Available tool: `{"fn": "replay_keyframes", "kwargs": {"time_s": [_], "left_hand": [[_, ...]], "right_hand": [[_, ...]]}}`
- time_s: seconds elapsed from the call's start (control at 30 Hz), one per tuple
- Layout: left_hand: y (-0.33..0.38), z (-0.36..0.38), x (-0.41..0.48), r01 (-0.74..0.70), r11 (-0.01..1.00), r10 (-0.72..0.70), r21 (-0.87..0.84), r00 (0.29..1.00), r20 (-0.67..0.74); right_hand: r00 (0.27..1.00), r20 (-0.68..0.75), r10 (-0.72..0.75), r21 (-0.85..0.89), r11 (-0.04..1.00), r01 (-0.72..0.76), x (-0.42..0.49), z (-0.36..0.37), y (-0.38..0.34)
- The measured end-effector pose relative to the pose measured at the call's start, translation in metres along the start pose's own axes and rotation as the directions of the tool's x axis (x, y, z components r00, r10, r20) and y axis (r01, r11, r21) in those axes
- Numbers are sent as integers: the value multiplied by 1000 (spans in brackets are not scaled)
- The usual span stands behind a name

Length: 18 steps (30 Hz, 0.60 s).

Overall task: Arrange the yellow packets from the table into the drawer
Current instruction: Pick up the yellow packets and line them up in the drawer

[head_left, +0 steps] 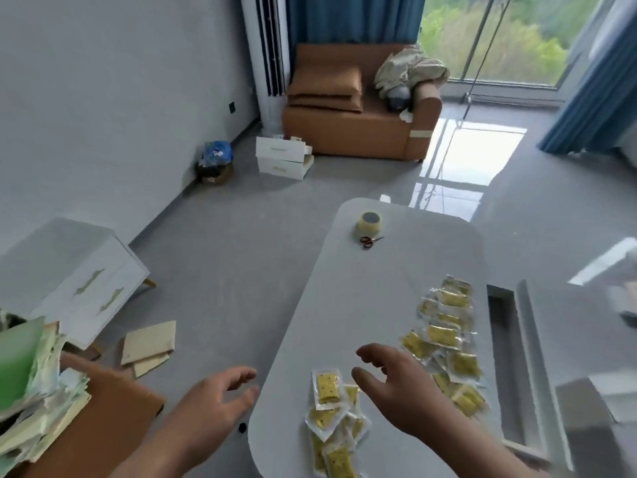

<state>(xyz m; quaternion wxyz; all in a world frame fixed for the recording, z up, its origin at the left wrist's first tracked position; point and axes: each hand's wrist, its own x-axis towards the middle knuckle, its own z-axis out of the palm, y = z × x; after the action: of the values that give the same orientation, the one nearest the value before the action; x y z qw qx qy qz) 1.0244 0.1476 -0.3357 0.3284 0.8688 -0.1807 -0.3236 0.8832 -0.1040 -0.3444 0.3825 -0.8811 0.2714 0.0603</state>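
The bottom edge is cutting off the near heap of yellow packets point(325, 388), and your right hand point(403, 395) is covering a few more of them. At the right, what is looking like the open drawer point(505, 357) is smearing into blur, so you are not seeing what is lying inside it.

Your right hand is hovering over the table point(406, 270) with loose, spread fingers, grasping nothing, and the near heap is sitting just left of and under it. A second spread of packets point(443, 334) is lying just to its right, running toward the drawer. Your left hand point(220, 398) is hanging relaxed and empty off the table's left edge, above the floor.

Farther along the table, a tape roll point(369, 222) and scissors point(370, 241) are lying well apart from the packets. A white cabinet point(79, 281) is standing at the left, with a paper stack point(38, 391) near you.
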Motion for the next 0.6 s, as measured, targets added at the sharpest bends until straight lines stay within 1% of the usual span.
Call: {"fn": "replay_keyframes", "kwargs": {"time_s": [0.1,0.2,0.37,0.43,0.5,0.57,0.6], "left_hand": [[1,8,48,-59,998,54,33,988,145],[-7,24,94,-106,993,86,59,960,268],[-24,77,167,-113,988,47,107,872,488],[-38,102,193,-112,983,17,147,848,529],[-61,131,223,-71,981,-35,181,851,524],[-85,162,248,12,977,-121,215,857,502],[-97,177,260,100,975,-188,200,851,490]], "right_hand": [[989,-56,140,48,989,-137,6,8,18],[960,-72,271,67,962,-266,13,29,35],[890,-70,450,160,886,-435,37,82,76],[871,-56,488,186,862,-471,51,110,96],[843,-41,537,238,824,-514,69,140,118],[811,-24,585,291,780,-554,84,171,142],[801,-16,598,305,766,-566,92,185,154]]}}
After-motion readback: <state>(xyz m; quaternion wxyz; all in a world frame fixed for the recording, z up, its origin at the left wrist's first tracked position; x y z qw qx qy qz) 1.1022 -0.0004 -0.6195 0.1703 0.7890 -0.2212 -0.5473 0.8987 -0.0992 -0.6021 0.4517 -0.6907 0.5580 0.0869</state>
